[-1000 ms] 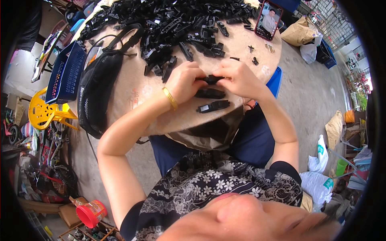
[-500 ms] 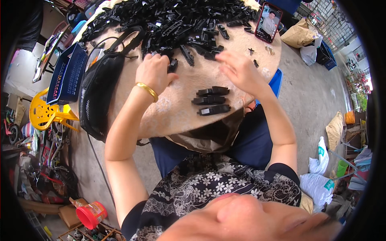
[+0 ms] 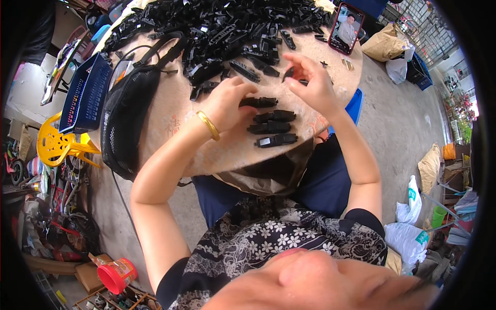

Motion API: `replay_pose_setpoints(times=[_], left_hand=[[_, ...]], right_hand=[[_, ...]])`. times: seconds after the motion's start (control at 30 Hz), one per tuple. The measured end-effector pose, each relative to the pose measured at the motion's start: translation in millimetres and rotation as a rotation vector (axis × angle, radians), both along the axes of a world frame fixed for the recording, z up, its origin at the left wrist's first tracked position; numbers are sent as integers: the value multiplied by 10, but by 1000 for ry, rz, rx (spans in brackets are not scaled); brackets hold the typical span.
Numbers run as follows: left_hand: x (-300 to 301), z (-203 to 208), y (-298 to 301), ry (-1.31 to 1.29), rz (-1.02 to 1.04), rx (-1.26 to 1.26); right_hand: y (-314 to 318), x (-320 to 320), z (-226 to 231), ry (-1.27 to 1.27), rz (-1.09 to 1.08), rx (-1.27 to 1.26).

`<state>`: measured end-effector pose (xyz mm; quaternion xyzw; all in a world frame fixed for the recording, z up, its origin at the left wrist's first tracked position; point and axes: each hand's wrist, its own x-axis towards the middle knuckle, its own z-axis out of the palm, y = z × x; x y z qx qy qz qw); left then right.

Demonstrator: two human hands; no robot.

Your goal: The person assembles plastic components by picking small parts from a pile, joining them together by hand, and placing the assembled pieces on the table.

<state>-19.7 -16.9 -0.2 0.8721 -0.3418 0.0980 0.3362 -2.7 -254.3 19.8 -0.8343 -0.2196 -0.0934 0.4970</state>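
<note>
Elongated black plastic part [image 3: 262,102] lies at three o'clock from the left hand [image 3: 230,106], whose thumb and fingers are closed round its left end, probably to steady it while leaving the other end free. At about two o'clock from it, the right hand [image 3: 316,88] is half curled, thumb and fingertips pinching a small dark curved piece [image 3: 288,74]; so narrow a grip seems suited to something that slight. Another dark bit [image 3: 304,82] shows by its palm; I cannot tell whether it is held.

On the round, pale tan tabletop [image 3: 206,150], three similar black parts [image 3: 271,127] lie in a row towards five o'clock, perhaps kept apart from the large black plastic heap [image 3: 222,31] at twelve. A dark-framed smartphone [image 3: 346,30] stands tilted at two, presumably for viewing; a black mesh bag [image 3: 129,113] occupies the edge near nine.
</note>
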Motion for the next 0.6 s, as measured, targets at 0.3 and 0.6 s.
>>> replay_pose_setpoints(times=[0.3,0.6], left_hand=[[60,-20,36,171,28,28],[86,-38,14,160,16,-18]], right_hand=[[86,-175,7,-220,220,-308],[-1,-166,82,-227,230,-386]])
